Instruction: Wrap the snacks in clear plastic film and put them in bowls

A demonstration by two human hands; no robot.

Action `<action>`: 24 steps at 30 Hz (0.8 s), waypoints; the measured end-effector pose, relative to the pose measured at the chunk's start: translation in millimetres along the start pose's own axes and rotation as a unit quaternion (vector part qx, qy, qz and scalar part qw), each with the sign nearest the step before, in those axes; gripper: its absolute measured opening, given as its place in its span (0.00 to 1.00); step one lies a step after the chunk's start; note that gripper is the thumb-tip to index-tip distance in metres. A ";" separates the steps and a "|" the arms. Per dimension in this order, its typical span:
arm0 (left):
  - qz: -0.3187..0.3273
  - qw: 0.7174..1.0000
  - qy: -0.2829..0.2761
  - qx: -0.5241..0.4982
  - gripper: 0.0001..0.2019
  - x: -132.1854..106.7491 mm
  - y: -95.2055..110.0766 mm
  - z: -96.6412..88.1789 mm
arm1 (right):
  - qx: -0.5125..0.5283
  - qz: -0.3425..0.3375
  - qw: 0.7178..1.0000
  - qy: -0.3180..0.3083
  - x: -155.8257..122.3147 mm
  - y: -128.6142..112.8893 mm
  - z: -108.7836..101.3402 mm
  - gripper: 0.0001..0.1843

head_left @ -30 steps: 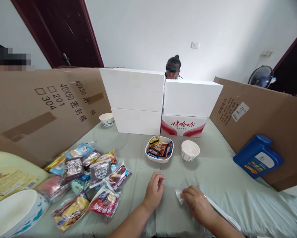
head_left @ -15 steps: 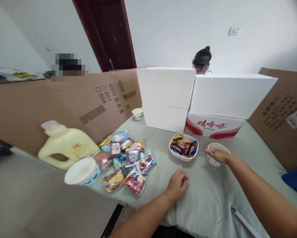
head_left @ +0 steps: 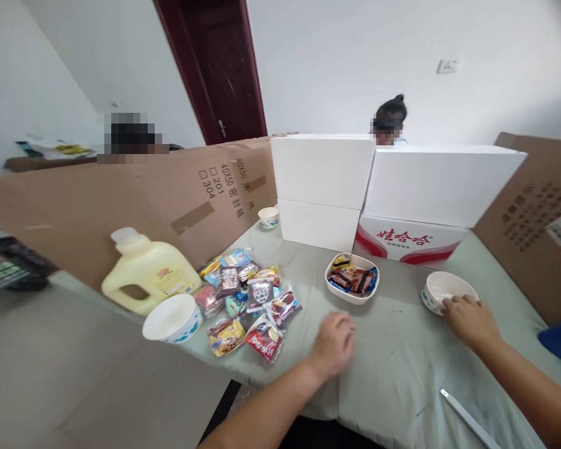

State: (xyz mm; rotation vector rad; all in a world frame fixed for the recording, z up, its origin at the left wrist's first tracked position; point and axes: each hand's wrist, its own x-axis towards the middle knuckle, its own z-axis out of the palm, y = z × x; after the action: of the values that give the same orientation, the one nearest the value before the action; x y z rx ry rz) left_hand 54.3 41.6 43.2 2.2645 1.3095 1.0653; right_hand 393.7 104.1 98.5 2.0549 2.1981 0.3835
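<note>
My right hand (head_left: 472,319) is at the near rim of a white paper bowl (head_left: 431,300) with a blue-green pattern, its fingers bent over the edge. The fingertips and thumb are partly hidden. My left hand (head_left: 335,343) rests on the cloth with loosely curled fingers, slightly blurred, and nothing shows in it. Just beyond it stands a white square bowl (head_left: 331,287) holding several wrapped snacks (head_left: 354,279) in blue, yellow and brown packets. To the left lies a pile of packaged snacks (head_left: 260,293).
A yellow jug (head_left: 151,271) and another patterned bowl (head_left: 172,318) stand at the left edge. A small bowl (head_left: 268,217) sits farther back. White boxes (head_left: 322,187) and cardboard (head_left: 205,206) wall the table. A white-grey stick (head_left: 467,416) lies near the front. Two people are beyond.
The right-hand bowl has shifted to the right, and my right hand has moved from its left side to its near rim. My left hand stays about where it was. The view has shifted slightly.
</note>
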 end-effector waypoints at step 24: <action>0.190 0.951 0.001 0.245 0.26 -42.8 23.3 41.7 | 0.254 -0.049 0.965 -0.049 -171.3 -35.3 53.6 0.15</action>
State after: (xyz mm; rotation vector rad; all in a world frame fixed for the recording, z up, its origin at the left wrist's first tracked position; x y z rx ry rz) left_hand 86.0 -3.1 9.8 2.9810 1.2781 0.9245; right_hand 386.5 -62.0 22.0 2.1067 2.5166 -0.3242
